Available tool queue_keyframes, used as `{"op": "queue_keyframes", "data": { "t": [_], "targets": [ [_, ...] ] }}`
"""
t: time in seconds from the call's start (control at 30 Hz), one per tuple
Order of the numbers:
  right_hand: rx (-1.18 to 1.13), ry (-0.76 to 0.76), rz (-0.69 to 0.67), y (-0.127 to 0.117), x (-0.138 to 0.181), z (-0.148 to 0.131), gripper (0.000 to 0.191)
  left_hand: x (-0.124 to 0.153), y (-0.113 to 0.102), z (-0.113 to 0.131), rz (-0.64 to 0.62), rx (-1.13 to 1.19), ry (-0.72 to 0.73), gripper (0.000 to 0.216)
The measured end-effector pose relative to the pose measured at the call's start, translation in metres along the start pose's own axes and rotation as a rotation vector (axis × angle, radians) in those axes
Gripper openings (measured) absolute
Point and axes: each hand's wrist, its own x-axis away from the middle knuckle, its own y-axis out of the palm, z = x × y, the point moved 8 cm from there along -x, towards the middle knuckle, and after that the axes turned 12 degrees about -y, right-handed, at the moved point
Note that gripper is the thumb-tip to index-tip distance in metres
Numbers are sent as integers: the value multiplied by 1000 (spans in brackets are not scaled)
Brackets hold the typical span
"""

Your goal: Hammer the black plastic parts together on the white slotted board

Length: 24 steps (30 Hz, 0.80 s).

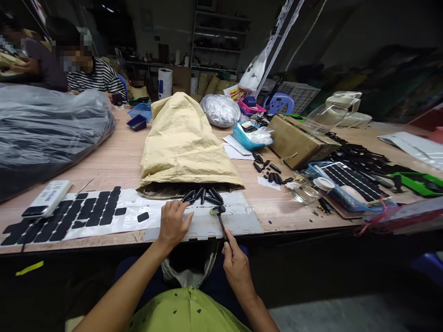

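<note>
My right hand [237,265] grips the thin dark handle of a small hammer [222,221]. Its black head, with a yellow-green end, sits over the grey board [242,221] at the table's front edge. My left hand [173,223] reaches over the board, palm down, thumb apart from the fingers; nothing shows in it. Just beyond its fingertips lie several black tapered pieces [203,195], spilling from the mouth of a large tan sack [187,147]. The fingertips are close to the nearest pieces; whether they touch is unclear.
To the left lie a white sheet with black squares [100,210] and a white device [47,198]. A big grey plastic bag [48,133] fills the far left. Rightward are loose black pieces [273,177], a cardboard box [292,140] and a green tray [420,184]. Two people sit at the back left.
</note>
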Motion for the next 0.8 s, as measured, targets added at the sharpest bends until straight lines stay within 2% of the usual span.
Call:
{"op": "queue_keyframes", "data": {
  "t": [0.07, 0.13, 0.3, 0.53, 0.8],
  "targets": [
    [-11, -6, -6, 1, 0, -1, 50, -20, 5, -6, -9, -58, -37, 28],
    [-14, -8, -4, 1, 0, -1, 50, -29, 12, -10, -26, -87, -39, 24],
    [-16, 13, 2, 1, -1, 1, 49, -19, 24, -7, -76, -40, -27, 17],
    [-56, 55, -49, -6, -6, -9, 46, -17, 32, -11, -223, 74, -157, 15],
    [-100, -92, -71, -2, -19, -46, 43, -19, 31, -12, -250, 119, -159, 16]
  ]
}}
